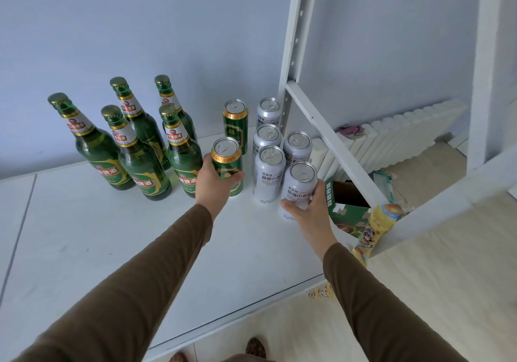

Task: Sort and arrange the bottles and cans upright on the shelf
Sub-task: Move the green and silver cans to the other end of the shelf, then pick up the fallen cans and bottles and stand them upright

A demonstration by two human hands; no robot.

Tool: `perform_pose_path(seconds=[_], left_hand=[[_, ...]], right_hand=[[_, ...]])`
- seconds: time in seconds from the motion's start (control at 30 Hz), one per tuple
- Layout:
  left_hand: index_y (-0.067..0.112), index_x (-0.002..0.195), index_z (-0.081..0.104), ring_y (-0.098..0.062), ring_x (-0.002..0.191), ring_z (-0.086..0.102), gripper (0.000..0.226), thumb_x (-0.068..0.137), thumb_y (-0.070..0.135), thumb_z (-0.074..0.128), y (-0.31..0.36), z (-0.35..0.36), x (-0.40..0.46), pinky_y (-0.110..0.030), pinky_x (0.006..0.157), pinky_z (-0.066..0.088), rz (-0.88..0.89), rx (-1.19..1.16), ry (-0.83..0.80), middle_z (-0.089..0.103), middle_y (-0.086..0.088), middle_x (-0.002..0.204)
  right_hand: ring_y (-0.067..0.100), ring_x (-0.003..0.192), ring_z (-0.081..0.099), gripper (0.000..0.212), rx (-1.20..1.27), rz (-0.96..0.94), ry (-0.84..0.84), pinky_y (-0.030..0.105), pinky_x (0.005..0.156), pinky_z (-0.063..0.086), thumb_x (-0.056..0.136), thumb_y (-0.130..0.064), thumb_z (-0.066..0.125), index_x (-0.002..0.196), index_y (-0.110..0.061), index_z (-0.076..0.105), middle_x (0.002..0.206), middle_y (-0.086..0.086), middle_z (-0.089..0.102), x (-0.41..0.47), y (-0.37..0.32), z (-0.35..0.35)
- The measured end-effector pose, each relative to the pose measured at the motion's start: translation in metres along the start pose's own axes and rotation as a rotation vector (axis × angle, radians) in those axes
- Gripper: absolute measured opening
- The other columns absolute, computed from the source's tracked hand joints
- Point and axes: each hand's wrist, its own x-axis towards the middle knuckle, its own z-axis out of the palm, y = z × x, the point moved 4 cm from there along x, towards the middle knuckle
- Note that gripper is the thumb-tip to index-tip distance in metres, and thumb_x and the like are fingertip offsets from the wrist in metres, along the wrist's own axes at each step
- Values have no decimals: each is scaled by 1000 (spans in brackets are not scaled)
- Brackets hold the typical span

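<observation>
On the white shelf (84, 235), several green glass beer bottles (140, 163) stand upright in a group at the back left. My left hand (214, 185) grips an upright green can (227, 163) to the right of the bottles. Another green can (235, 125) stands behind it. Further right, several white cans (268, 171) stand upright in two rows. My right hand (310, 207) grips the nearest white can (300, 186), at the front right of that group.
A white shelf post (291, 48) and a slanted brace (335, 143) rise just right of the cans. Below them lie a green carton (347, 213) and yellow snack packets (375, 227) on the floor. A white radiator (405, 135) runs along the wall.
</observation>
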Motion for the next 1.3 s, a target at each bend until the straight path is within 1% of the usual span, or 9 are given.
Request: perform_pose_path(seconds=[0.37,0.47,0.53,0.63,0.77,0.87,0.93,1.03,1.3], left_hand=[[15,133,44,-19,106,60,73,73,19,87,1,4,1,-34,92,50,-10,48,-8,62,1,121],[14,139,41,-20,110,60,78,75,20,85,0,2,-7,-36,95,51,-13,48,-23,61,-1,126],[13,144,36,-17,110,58,81,79,18,83,1,0,-14,-30,93,48,-9,41,-30,58,0,128],[11,150,30,-11,114,50,84,83,19,80,0,-5,-26,-23,93,39,-4,66,-45,52,2,133],[16,155,23,-21,141,39,89,85,26,78,-5,-17,-43,-31,110,35,-5,129,-78,38,-5,156],[17,152,31,-21,138,41,81,86,30,76,0,-35,-58,-35,112,36,91,261,-65,42,-3,153],[17,149,37,-20,135,41,75,87,31,75,5,-52,-69,-30,110,34,188,367,-45,44,-2,150],[17,144,44,-21,136,41,66,87,31,74,8,-86,-85,-37,112,37,312,521,6,46,1,148],[19,143,47,-24,141,37,64,87,36,72,-7,-205,-127,-40,114,36,285,771,206,43,-2,152]], right_hand=[[18,121,58,81,15,0,-2,49,107,48,61,-32,87,129,-39,44,129,-3,59,-3,-2,3],[14,130,52,96,27,-24,26,47,113,43,61,-34,89,141,-40,36,140,-6,52,-5,-10,4],[13,136,45,98,31,-51,77,46,116,39,65,-34,89,143,-42,32,146,-9,44,-9,-18,4],[13,141,33,93,-52,-144,193,39,119,33,74,-29,86,148,-32,30,148,-11,35,-19,-40,1],[20,142,30,74,-294,-467,313,43,117,32,85,-27,78,146,-15,38,152,1,37,-31,-81,0],[27,140,36,57,-498,-685,248,48,114,33,89,-24,71,139,-9,48,149,9,44,-38,-107,15],[30,139,38,57,-569,-764,169,49,114,34,89,-22,69,140,-8,49,149,10,44,-44,-117,33],[33,139,39,58,-626,-850,35,49,114,33,88,-19,68,141,-7,49,150,10,45,-56,-124,65],[30,139,37,63,-693,-914,-269,45,116,32,89,-29,68,144,-12,43,150,7,43,-98,-132,167]])
